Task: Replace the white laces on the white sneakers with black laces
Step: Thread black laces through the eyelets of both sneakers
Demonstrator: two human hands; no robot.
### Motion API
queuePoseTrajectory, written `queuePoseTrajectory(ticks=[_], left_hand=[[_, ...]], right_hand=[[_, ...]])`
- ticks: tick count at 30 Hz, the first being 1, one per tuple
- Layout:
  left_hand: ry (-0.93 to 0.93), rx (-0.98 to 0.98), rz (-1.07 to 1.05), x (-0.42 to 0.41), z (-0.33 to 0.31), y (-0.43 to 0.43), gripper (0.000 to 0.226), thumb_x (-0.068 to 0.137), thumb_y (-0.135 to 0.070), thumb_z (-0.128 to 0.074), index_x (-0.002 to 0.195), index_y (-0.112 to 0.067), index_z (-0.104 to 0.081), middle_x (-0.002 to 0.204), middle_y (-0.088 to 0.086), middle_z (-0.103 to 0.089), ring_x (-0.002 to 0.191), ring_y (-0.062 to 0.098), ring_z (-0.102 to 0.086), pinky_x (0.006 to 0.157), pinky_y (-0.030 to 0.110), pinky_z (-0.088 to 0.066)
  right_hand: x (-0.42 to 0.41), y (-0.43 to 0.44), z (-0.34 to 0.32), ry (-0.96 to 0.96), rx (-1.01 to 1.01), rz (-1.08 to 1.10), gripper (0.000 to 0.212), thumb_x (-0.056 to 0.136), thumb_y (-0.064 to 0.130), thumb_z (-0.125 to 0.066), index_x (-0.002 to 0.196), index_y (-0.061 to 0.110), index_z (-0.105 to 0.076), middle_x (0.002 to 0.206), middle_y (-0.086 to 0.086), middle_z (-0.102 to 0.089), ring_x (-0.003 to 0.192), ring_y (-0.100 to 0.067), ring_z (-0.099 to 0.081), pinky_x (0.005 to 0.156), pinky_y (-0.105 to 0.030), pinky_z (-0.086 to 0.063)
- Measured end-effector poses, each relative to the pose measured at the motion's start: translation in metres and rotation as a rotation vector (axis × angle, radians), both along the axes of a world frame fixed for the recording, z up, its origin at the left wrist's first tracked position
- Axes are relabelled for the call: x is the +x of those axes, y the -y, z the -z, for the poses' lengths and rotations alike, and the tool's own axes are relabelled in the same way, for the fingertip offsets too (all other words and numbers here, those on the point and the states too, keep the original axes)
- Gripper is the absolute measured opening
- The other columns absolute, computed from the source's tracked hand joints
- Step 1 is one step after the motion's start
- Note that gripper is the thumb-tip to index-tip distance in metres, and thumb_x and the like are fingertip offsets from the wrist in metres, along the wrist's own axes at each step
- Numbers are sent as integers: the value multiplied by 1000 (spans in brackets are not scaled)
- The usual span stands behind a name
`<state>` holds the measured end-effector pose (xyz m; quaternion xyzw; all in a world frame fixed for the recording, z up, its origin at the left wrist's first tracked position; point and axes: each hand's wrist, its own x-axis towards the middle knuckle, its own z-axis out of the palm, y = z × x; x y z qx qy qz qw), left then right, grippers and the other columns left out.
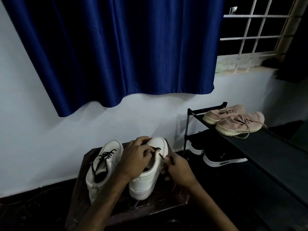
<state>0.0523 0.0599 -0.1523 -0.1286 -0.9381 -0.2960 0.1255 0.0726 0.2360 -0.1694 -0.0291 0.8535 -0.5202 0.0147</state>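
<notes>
Lower centre: my left hand [135,158] grips the sneaker [145,182] at its upper — my right hand [179,171] pinches the lace [161,155] beside it.

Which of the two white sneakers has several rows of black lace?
The left white sneaker: black lace crosses its front in several rows. The right white sneaker, gripped by the left hand, shows one bar; the right hand pinches its strand.

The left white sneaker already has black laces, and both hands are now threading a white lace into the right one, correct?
Not quite: it is a black lace, not a white one. The head view shows the left hand holding the right sneaker and the right hand pinching the lace. The left sneaker already has black laces.
</notes>
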Motion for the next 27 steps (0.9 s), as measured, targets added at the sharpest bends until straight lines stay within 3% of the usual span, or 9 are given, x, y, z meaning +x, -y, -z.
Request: queuePoseTrajectory(ticks=[3, 5, 7, 9, 13, 15, 20, 25, 27], left_hand=[[-59, -157, 75, 1, -5, -3, 44, 86, -48, -35, 101, -31, -72, 138, -19, -49, 124, 11, -46, 106, 36, -33], [-46, -177, 86, 1, -4, -3, 54, 85, -61, -28, 102, -32, -70, 140, -19, -47, 125, 9, -44, 107, 38, -31], [-48, -204, 104, 2, -2, -3, 54, 81, -69, -34, 104, -33, -68, 141, -20, -45, 127, 7, -42, 108, 37, -31], [-35, -169, 118, 3, -1, -1, 50, 75, -63, -43, 107, -34, -67, 140, -21, -44, 127, 8, -41, 109, 33, -30], [18, -80, 118, 1, -5, -6, 53, 65, -54, -47, 107, -31, -70, 141, -18, -44, 128, 9, -40, 110, 32, -31], [41, -57, 114, 1, -4, -6, 53, 63, -53, -47, 104, -29, -70, 142, -17, -43, 129, 9, -39, 110, 29, -30], [82, -29, 138, 3, -3, -6, 35, 63, -53, -49, 93, -40, -62, 145, -17, -40, 131, 8, -37, 109, 31, -30], [101, -7, 139, 2, -6, -7, 28, 63, -53, -49, 89, -47, -56, 144, -17, -40, 130, 6, -37, 109, 30, -30], [86, -23, 131, 0, -4, -6, 32, 62, -53, -50, 92, -44, -59, 144, -18, -41, 130, 7, -39, 110, 33, -31]], right_hand=[[3, -17, 5, 16, 103, -31, 17, 97, 17, -49, 82, 23, -54, 78, -4, -66, 53, -10, -64, 49, -33, -57], [4, -12, -1, -43, 178, -53, 13, 95, 27, -49, 87, 19, -55, 81, -8, -67, 61, -20, -67, 56, -41, -58], [6, 2, -2, -94, 242, -82, 16, 94, 28, -46, 88, 14, -51, 92, -14, -66, 79, -33, -66, 69, -41, -55], [13, 8, -3, -120, 321, -122, 10, 95, 22, -43, 89, 15, -48, 102, -13, -63, 92, -35, -62, 73, -36, -46], [22, -21, -21, -82, 761, -211, 19, 94, 22, -43, 108, 20, -55, 115, -5, -60, 102, -31, -62, 80, -40, -49], [19, -30, -37, -21, 852, -293, 24, 95, 27, -44, 111, 22, -60, 116, -5, -63, 104, -29, -62, 85, -39, -49], [-10, -20, -46, -123, 627, -241, 41, 95, 53, -46, 98, 15, -61, 105, -10, -66, 97, -30, -62, 78, -38, -50], [-11, -2, -20, -252, 319, -193, 17, 92, 40, -54, 89, 23, -55, 83, -1, -67, 79, -25, -62, 69, -40, -52], [-4, -12, -11, -215, 343, -191, 15, 89, 40, -55, 89, 25, -57, 84, 1, -68, 82, -23, -63, 71, -37, -52]])
